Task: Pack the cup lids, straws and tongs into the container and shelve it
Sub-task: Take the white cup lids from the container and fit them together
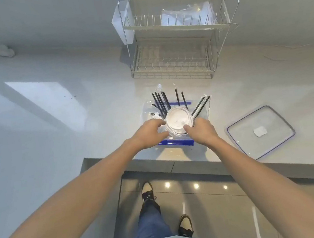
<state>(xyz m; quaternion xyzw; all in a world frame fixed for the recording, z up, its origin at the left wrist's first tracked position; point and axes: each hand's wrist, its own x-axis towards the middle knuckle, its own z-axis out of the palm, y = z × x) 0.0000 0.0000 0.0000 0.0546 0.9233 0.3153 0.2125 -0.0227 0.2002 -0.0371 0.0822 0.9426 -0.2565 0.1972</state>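
Note:
A clear container [176, 143] with blue clips stands at the counter's front edge. Inside it sits a stack of white cup lids [178, 120], with several black wrapped straws [161, 103] leaning out over the far rim. My left hand [149, 133] grips the stack from the left, fingers curled against it. My right hand [200, 130] holds the stack from the right, thumb on its near edge. More straws [200, 108] lean out on the right side. Something white [152, 116] lies at the container's left; I cannot tell whether it is the tongs.
The container's clear lid [260, 132] with a blue rim lies on the counter to the right. A two-tier wire rack [174, 42] stands behind the container, its upper shelf holding white packets. The counter edge [178, 163] runs just below the container.

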